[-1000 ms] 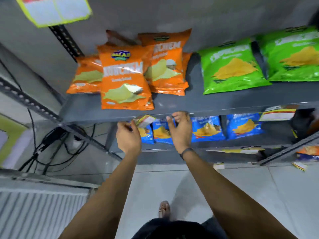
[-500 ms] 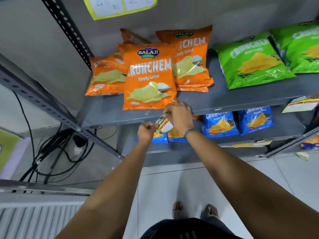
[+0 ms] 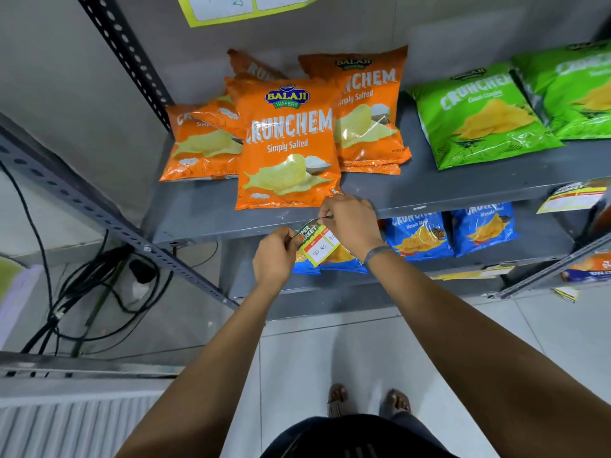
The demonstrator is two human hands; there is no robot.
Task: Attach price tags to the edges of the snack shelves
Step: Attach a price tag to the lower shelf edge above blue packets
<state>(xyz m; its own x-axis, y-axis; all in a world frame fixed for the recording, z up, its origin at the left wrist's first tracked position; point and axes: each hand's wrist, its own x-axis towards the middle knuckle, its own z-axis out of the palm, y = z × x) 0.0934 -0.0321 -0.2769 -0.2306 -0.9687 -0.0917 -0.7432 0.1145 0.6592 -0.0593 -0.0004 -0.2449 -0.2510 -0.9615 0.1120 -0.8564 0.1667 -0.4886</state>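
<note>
A yellow-green price tag [image 3: 318, 244] with a white field reading "90 Rs" hangs just in front of the grey shelf's front edge [image 3: 211, 229]. My left hand [image 3: 275, 259] pinches its left end. My right hand [image 3: 350, 223] grips its top right part from above, against the shelf edge. Orange Crunchem bags [image 3: 288, 143] lie on the shelf right behind the hands. Part of the tag is hidden under my right hand.
Green chip bags [image 3: 479, 117] lie at the right of the same shelf, with another tag [image 3: 572, 197] on that edge. Blue bags [image 3: 420, 233] fill the shelf below. A slotted upright [image 3: 125, 51] and black cables [image 3: 99, 279] stand at the left. My feet [image 3: 367, 399] are on tiled floor.
The view has dropped and moved closer. Both hands have come together on the tag and brought it up to the shelf's front edge, with its printed face now showing.
</note>
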